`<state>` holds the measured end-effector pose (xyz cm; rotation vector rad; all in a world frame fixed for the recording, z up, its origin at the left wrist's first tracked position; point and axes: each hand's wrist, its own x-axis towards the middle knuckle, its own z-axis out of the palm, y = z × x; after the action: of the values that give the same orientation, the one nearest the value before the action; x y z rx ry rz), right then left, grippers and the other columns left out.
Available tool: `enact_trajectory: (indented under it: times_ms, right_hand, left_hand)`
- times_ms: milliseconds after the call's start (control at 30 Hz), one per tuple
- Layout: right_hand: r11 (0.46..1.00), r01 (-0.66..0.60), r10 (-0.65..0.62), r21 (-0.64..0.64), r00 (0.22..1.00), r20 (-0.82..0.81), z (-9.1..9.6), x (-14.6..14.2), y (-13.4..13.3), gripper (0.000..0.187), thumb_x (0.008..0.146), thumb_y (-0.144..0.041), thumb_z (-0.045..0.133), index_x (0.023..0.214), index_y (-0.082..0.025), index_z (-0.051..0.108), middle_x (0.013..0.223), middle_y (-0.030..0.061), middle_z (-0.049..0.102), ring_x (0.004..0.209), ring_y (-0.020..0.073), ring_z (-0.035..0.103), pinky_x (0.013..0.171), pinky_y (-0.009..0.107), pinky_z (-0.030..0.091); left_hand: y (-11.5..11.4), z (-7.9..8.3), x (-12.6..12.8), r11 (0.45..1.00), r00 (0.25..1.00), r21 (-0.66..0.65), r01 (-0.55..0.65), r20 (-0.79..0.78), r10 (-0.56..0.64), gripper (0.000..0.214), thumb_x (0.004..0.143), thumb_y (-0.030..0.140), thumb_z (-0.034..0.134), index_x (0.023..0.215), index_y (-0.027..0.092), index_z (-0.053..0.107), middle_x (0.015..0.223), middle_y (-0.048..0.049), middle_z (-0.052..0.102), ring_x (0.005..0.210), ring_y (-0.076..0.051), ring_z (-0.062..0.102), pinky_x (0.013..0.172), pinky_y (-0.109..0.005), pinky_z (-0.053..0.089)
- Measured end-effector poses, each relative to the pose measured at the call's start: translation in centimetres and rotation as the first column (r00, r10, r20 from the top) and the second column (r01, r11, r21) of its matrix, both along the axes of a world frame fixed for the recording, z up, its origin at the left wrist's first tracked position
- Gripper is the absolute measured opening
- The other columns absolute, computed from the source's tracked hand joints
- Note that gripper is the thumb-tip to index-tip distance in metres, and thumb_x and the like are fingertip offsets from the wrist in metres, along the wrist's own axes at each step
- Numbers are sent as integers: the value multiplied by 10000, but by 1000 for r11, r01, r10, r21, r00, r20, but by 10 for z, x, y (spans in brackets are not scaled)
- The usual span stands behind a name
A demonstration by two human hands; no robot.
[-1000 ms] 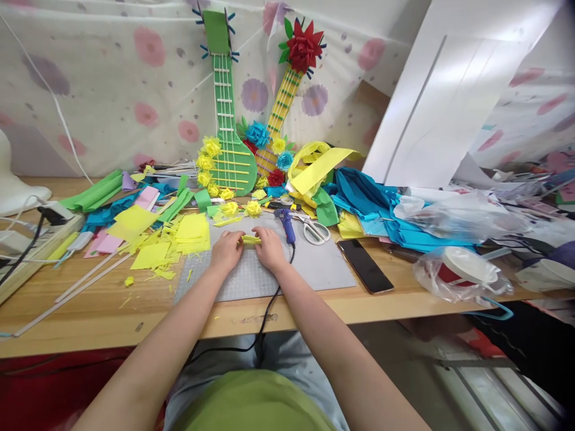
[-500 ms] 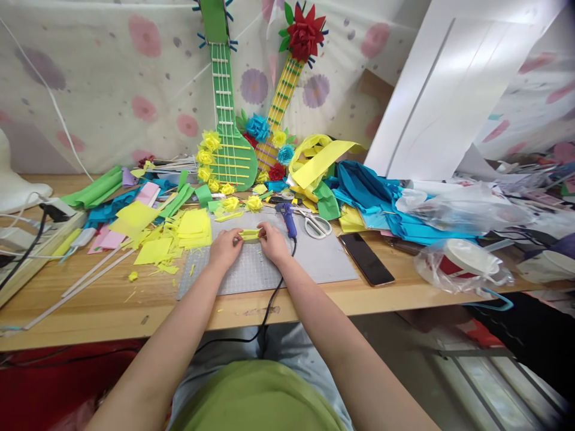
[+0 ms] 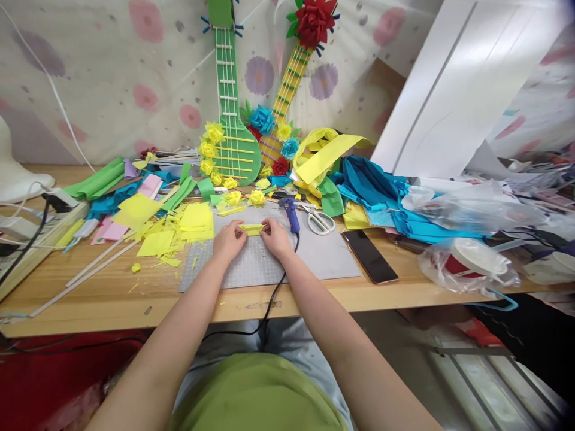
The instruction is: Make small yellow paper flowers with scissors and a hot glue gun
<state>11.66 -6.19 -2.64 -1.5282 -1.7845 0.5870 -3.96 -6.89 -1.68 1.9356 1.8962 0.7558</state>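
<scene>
Between my two hands stretches a narrow folded strip of yellow paper (image 3: 252, 230), just above the grey cutting mat (image 3: 314, 263). My left hand (image 3: 229, 240) pinches its left end, and my right hand (image 3: 275, 237) pinches the right end. The fingertips partly cover both ends. Right of my right hand lies a blue glue gun (image 3: 291, 214), its black cord running down past the table edge. White-handled scissors (image 3: 320, 221) rest beside it. Yellow paper flowers (image 3: 256, 197) lie behind my hands. A stack of yellow paper squares (image 3: 196, 221) sits to the left.
A green paper guitar (image 3: 238, 152) and a yellow paper guitar (image 3: 287, 84) lean against the back wall. A phone (image 3: 371, 256), blue crepe paper (image 3: 372, 185) and a plastic-wrapped cup (image 3: 467, 263) occupy the right side. Thin white sticks (image 3: 83, 278) lie at left.
The camera view has shifted slightly, so the scene sits a little higher and further right. Both hands still pinch the yellow strip, which shows its face more broadly now.
</scene>
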Motion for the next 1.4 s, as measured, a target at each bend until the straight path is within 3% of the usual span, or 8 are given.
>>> enact_trajectory:
  times_ms: [367, 767, 1400]
  right_hand:
    - [996, 52, -58, 69, 995, 85, 0, -4, -3, 236, 790, -162, 491, 1024, -187, 512, 838, 17, 630, 947, 191, 481, 802, 287, 390]
    - [992, 80, -109, 95, 930, 350, 0, -9, -4, 238, 816, -177, 445, 1039, -188, 528, 934, 65, 629, 957, 205, 481, 799, 299, 373]
    - [990, 95, -135, 107, 870, 474, -1, -11, -3, 172, 844, -213, 440, 966, -181, 557, 947, 76, 634, 966, 230, 488, 769, 312, 362]
  left_hand:
    - [5, -1, 2, 999, 999, -18, -36, 3, 36, 361, 772, 295, 533, 1126, 228, 540, 878, -6, 680, 870, -184, 603, 697, -279, 423]
    - [2, 2, 7, 998, 997, 23, -61, -45, 62, 381, 746, 272, 553, 1122, 226, 506, 846, 8, 683, 918, -198, 599, 699, -297, 421]
    - [4, -1, 8, 997, 995, 28, -78, -56, 79, 177, 754, 277, 563, 923, 238, 524, 825, 3, 661, 872, -203, 577, 646, -300, 385]
